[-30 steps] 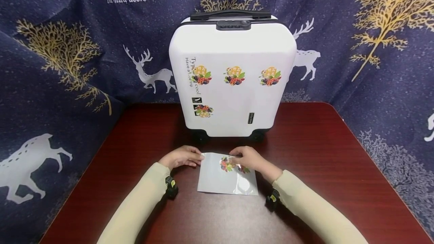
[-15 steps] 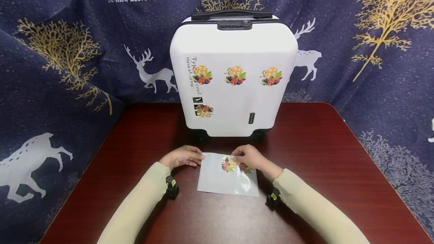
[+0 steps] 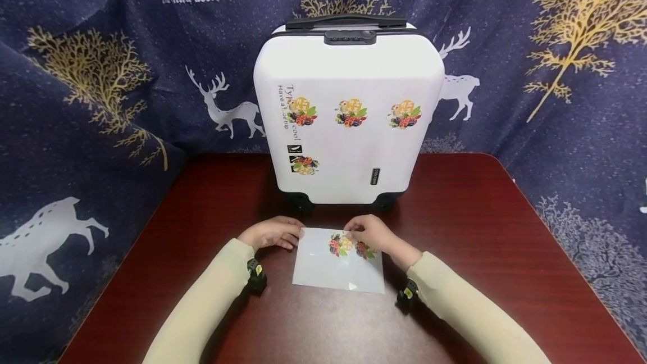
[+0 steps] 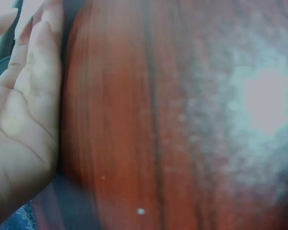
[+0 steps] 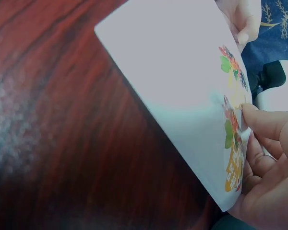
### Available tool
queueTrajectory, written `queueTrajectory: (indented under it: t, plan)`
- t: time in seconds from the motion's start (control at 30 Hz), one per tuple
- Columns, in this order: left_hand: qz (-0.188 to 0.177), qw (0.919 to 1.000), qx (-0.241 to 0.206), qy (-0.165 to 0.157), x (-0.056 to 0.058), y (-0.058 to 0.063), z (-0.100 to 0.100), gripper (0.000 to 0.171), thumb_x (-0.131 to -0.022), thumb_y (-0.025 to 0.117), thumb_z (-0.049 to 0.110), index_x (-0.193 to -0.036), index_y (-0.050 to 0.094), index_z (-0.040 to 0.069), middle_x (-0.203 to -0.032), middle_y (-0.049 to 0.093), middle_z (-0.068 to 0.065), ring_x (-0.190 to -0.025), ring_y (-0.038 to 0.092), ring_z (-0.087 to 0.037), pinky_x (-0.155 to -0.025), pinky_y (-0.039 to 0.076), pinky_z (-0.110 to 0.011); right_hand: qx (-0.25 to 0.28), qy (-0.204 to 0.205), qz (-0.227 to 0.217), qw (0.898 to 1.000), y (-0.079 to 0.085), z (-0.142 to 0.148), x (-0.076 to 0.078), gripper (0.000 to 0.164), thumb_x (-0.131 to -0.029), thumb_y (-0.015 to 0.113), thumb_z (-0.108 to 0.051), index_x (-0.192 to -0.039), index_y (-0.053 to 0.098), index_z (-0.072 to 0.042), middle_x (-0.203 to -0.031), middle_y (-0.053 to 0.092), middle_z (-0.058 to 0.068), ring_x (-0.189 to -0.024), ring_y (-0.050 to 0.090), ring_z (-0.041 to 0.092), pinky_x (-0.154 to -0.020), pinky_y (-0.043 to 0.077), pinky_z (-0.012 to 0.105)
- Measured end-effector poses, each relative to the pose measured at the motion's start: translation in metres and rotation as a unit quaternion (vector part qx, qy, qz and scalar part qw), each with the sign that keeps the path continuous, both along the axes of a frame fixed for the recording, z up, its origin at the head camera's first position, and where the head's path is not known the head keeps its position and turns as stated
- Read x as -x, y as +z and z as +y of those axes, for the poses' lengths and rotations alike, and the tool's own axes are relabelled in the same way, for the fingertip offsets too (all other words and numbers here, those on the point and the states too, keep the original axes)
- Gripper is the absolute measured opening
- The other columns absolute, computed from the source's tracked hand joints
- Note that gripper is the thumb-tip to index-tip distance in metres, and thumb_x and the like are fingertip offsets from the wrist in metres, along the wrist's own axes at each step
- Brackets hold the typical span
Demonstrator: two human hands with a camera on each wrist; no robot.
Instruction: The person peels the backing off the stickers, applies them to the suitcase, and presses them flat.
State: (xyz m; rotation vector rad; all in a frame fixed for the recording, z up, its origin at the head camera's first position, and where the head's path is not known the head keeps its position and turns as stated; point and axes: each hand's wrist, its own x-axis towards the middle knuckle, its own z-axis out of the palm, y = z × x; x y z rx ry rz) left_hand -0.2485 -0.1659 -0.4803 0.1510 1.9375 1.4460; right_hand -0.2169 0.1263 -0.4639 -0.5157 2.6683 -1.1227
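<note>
Between both hands lies a white sticker sheet (image 3: 323,268), tilted in the right wrist view, with two fruit stickers (image 3: 340,245) near its upper right edge. My left hand (image 3: 275,233) pinches the sheet's upper left corner. On the right, my right hand (image 3: 374,233) grips the top edge, its thumb (image 5: 261,122) on the face by the stickers and curled fingers behind. The left wrist view shows the left palm (image 4: 24,115) at its left side, the fingertips at a pale sheet edge.
A white suitcase (image 3: 349,150) stands upright behind the hands, with several similar fruit stickers (image 3: 351,113) on its front. The dark red table (image 3: 455,212) carries it. A blue cloth (image 3: 222,44) with deer and trees hangs at the back.
The right thumb and fingers have shifted slightly at the sheet's top edge, uncovering more of the right sticker. The sheet's glare has shrunk as its tilt changed. The left hand keeps its hold.
</note>
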Motion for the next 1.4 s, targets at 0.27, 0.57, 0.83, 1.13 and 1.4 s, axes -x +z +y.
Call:
queueTrajectory:
  t: [0.27, 0.57, 0.83, 1.13, 1.4]
  plan:
    - [0.013, 0.9993, 0.005, -0.035, 0.003, 0.006, 0.005, 0.046, -0.101, 0.057, 0.023, -0.134, 0.057, -0.010, -0.100, 0.074, -0.002, -0.083, 0.070, -0.009, -0.072, 0.059, -0.024, 0.008, 0.007, 0.001, 1.000, 0.003, 0.000, -0.001, 0.010, -0.094, 0.070, -0.009, -0.100, 0.077, -0.004, -0.092, 0.073, 0.008, -0.085, 0.058, 0.013, -0.080, 0.050, 0.029]
    - [0.064, 0.9962, 0.028, -0.052, 0.005, 0.017, 0.023, 0.044, -0.101, 0.061, 0.027, -0.131, 0.063, -0.006, -0.113, 0.074, -0.010, -0.090, 0.069, -0.010, -0.084, 0.061, -0.032, 0.011, 0.009, 0.002, 1.000, 0.004, 0.001, 0.000, 0.010, -0.095, 0.070, -0.009, -0.101, 0.076, -0.003, -0.093, 0.072, 0.009, -0.086, 0.058, 0.013, -0.080, 0.051, 0.030]
    - [0.103, 0.9904, 0.065, -0.065, 0.007, 0.024, 0.040, 0.042, -0.096, 0.066, 0.027, -0.125, 0.069, -0.002, -0.107, 0.076, -0.010, -0.082, 0.067, -0.009, -0.076, 0.060, -0.028, 0.009, 0.011, 0.001, 1.000, 0.006, 0.002, -0.001, 0.010, -0.095, 0.069, -0.008, -0.101, 0.076, -0.002, -0.092, 0.072, 0.009, -0.085, 0.058, 0.013, -0.078, 0.050, 0.028]
    - [0.139, 0.9787, 0.131, -0.074, 0.008, 0.027, 0.053, 0.035, -0.090, 0.072, 0.031, -0.111, 0.078, 0.003, -0.101, 0.077, -0.006, -0.082, 0.064, -0.010, -0.076, 0.056, -0.025, 0.003, 0.000, -0.009, 1.000, 0.003, 0.001, -0.002, 0.010, -0.096, 0.069, -0.009, -0.100, 0.077, -0.004, -0.092, 0.071, 0.008, -0.086, 0.058, 0.013, -0.079, 0.051, 0.030]
    - [0.140, 0.9728, 0.158, -0.095, 0.009, 0.025, 0.058, 0.034, -0.088, 0.074, 0.030, -0.108, 0.079, 0.003, -0.101, 0.078, -0.007, -0.081, 0.063, -0.010, -0.075, 0.053, -0.022, 0.001, -0.002, -0.010, 1.000, 0.000, 0.001, -0.002, 0.010, -0.095, 0.070, -0.009, -0.100, 0.077, -0.004, -0.090, 0.071, 0.007, -0.083, 0.056, 0.013, -0.076, 0.049, 0.028]
